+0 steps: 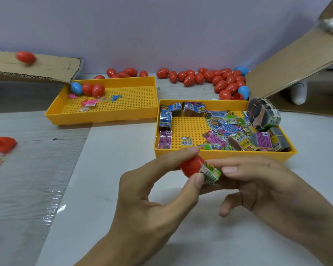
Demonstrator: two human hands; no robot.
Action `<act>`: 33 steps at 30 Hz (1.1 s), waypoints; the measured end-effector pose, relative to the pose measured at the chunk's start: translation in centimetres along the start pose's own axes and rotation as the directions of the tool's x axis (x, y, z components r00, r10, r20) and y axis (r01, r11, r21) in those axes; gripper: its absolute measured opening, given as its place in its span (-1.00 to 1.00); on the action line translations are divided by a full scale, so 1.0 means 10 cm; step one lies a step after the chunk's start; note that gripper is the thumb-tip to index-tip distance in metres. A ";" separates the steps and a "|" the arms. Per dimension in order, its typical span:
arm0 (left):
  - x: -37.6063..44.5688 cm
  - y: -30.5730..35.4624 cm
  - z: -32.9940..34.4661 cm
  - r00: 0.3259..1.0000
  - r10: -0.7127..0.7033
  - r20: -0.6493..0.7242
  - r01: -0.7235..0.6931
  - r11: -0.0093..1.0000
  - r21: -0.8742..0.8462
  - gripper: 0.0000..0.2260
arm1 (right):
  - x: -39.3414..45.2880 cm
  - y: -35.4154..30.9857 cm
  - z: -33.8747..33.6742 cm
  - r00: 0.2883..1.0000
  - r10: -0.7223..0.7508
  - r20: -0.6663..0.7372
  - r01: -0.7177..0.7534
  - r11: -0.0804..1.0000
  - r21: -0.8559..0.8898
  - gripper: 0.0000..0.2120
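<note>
Over the white bench [123,143], just in front of a yellow perforated plastic tray [229,155], the left hand [154,191] has its grip pinched on a red plastic egg shell [191,167]. The right hand [261,181] has its grip closed on a small green printed packet [210,172] at the shell's mouth. That tray holds printed packets and banded bundles [263,116]. A second yellow tray [104,117], farther left, holds eggs and small toys. Loose red and blue eggs [200,77] lie behind.

Head-worn wide-angle view, forward and down, close over left hand [152,204] and right hand [267,185]
</note>
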State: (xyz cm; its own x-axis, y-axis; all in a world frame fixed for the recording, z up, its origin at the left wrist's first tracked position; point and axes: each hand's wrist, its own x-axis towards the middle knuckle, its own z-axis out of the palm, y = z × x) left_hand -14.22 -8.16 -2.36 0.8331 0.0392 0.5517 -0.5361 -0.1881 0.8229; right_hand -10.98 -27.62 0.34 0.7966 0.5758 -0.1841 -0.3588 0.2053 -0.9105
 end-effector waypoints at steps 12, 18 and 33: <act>-0.05 -0.07 0.03 0.991 0.049 0.124 -0.054 0.998 0.039 -0.61 | -0.01 0.02 0.09 0.965 0.089 -0.247 -0.082 0.996 0.036 -0.76; -0.03 -0.06 0.02 0.991 0.075 0.115 -0.089 0.988 0.127 -0.57 | -0.02 0.02 0.12 0.964 0.118 -0.239 -0.116 0.993 0.023 -0.63; 0.03 -0.04 -0.03 0.984 -0.040 0.174 0.033 0.999 0.043 -0.59 | -0.02 0.01 0.12 0.964 0.167 -0.206 -0.160 0.986 0.051 -0.68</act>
State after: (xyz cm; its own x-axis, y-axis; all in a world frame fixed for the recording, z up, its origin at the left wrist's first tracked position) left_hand -13.78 -7.83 -2.46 0.8648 -0.1249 0.4863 -0.5020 -0.2286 0.8341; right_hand -11.75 -26.76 0.77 0.8083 0.4268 -0.4057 -0.5060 0.1510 -0.8492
